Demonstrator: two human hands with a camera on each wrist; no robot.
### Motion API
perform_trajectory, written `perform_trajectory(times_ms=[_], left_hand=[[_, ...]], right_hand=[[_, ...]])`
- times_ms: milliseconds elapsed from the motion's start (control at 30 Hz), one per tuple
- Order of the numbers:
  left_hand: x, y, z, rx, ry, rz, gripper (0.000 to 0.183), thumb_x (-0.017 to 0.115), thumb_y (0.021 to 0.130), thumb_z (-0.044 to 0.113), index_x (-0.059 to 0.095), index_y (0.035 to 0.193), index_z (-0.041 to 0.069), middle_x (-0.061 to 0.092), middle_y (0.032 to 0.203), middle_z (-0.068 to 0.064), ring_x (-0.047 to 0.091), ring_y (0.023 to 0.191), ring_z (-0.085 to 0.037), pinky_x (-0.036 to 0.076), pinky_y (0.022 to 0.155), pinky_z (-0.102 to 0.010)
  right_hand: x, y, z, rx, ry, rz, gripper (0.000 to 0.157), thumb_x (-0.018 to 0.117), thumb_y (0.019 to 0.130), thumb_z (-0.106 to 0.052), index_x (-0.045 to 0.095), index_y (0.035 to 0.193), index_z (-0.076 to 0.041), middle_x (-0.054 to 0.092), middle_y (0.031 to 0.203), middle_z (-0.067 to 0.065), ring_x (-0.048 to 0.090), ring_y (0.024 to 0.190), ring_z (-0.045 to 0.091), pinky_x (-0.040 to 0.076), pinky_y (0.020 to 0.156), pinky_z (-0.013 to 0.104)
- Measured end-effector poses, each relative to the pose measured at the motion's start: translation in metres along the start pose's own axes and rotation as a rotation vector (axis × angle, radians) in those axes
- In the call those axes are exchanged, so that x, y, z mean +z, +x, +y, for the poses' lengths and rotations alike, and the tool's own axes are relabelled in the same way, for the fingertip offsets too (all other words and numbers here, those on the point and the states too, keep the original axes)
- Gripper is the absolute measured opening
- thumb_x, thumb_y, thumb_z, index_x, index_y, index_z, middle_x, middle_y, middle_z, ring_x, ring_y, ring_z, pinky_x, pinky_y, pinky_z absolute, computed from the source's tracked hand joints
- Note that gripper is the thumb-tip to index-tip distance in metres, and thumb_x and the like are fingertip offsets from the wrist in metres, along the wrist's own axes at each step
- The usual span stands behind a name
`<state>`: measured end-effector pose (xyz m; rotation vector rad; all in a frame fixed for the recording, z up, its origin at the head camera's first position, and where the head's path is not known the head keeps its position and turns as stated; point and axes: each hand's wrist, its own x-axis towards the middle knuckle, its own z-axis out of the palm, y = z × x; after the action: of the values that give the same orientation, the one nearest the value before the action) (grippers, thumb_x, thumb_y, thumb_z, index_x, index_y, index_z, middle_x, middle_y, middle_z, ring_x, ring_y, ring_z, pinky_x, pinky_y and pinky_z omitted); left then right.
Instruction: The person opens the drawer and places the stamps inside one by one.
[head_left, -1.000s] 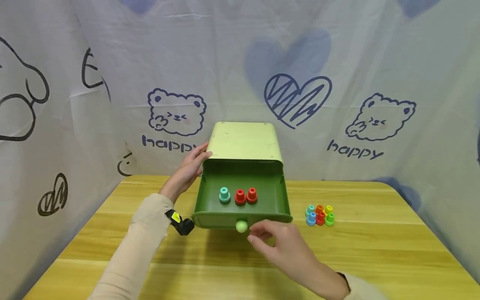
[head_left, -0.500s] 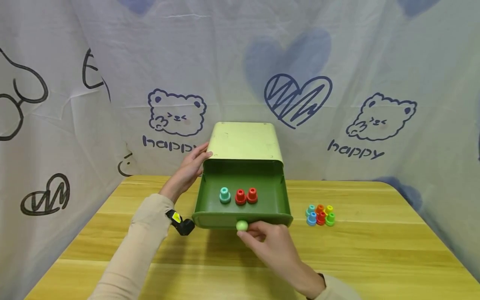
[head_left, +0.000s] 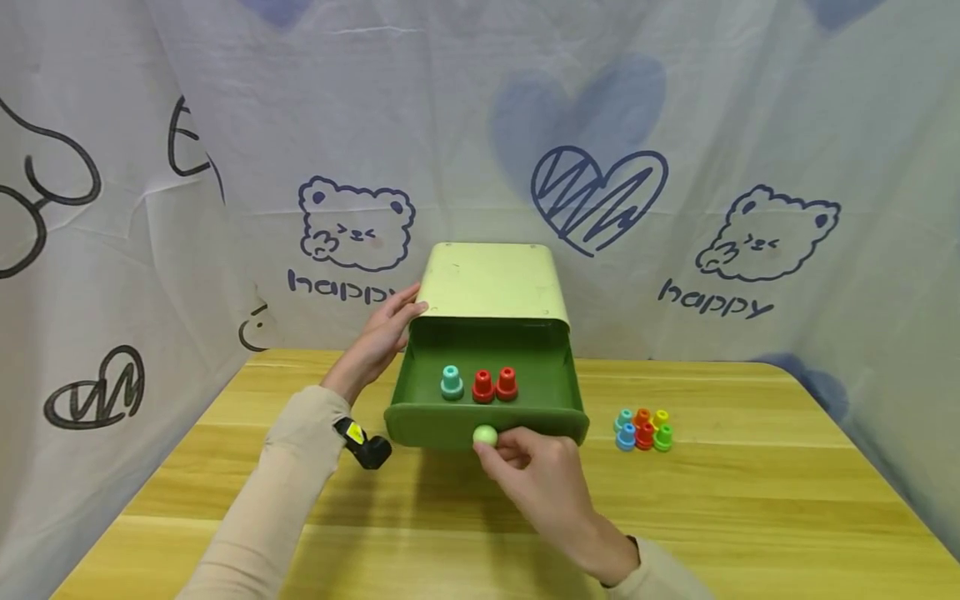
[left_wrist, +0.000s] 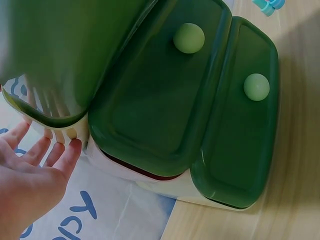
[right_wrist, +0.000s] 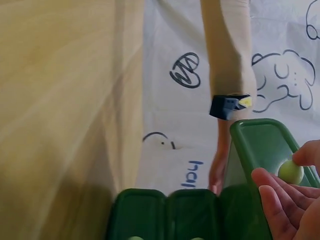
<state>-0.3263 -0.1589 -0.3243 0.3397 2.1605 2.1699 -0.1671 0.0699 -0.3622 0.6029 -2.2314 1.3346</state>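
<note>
A small cream cabinet (head_left: pixel 491 282) has its dark green top drawer (head_left: pixel 427 425) pulled out toward me. Inside the drawer stand one teal peg (head_left: pixel 452 383) and two red pegs, the left red peg (head_left: pixel 483 387) close beside the right red peg (head_left: pixel 507 385). My right hand (head_left: pixel 546 483) pinches the drawer's round light green knob (head_left: pixel 485 435) between thumb and fingers. At the cabinet's left side, my left hand (head_left: pixel 381 337) rests with extended fingers against the wall. The left wrist view shows the middle drawer (left_wrist: pixel 150 105) and the bottom drawer (left_wrist: pixel 237 145) closed.
Several coloured pegs, among them a blue peg (head_left: pixel 626 437) and a green peg (head_left: pixel 662 437), stand grouped on the wooden table (head_left: pixel 750 500) right of the cabinet. A printed white cloth (head_left: pixel 465 125) hangs behind and along the sides.
My right hand has come in to the knob and taken hold of it. The drawer front has since tipped up slightly, its pegs rising a little in view. My left hand has stayed at the cabinet.
</note>
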Motion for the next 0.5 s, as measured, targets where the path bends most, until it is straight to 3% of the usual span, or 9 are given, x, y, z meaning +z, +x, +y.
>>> perform_trajectory(times_ms=[267, 500], left_hand=[[0.0, 0.002, -0.001, 0.002, -0.035, 0.004, 0.064, 0.05, 0.099, 0.02, 0.021, 0.154, 0.008, 0.019, 0.158, -0.012, 0.021, 0.142, -0.027, 0.02, 0.116, -0.042], [0.0, 0.001, -0.001, 0.008, -0.025, 0.003, 0.064, 0.05, 0.098, 0.022, 0.021, 0.154, 0.008, 0.019, 0.158, -0.012, 0.021, 0.142, -0.026, 0.021, 0.116, -0.043]], right_hand=[[-0.001, 0.021, -0.002, -0.008, -0.006, 0.009, 0.011, 0.077, 0.082, -0.01, 0.072, 0.075, -0.003, 0.067, 0.062, -0.004, 0.06, 0.053, -0.002, 0.052, 0.049, 0.019], [-0.002, 0.038, 0.002, 0.014, -0.004, 0.005, 0.015, 0.074, 0.085, -0.014, 0.073, 0.078, -0.002, 0.068, 0.064, -0.003, 0.061, 0.054, 0.0, 0.051, 0.048, 0.022]])
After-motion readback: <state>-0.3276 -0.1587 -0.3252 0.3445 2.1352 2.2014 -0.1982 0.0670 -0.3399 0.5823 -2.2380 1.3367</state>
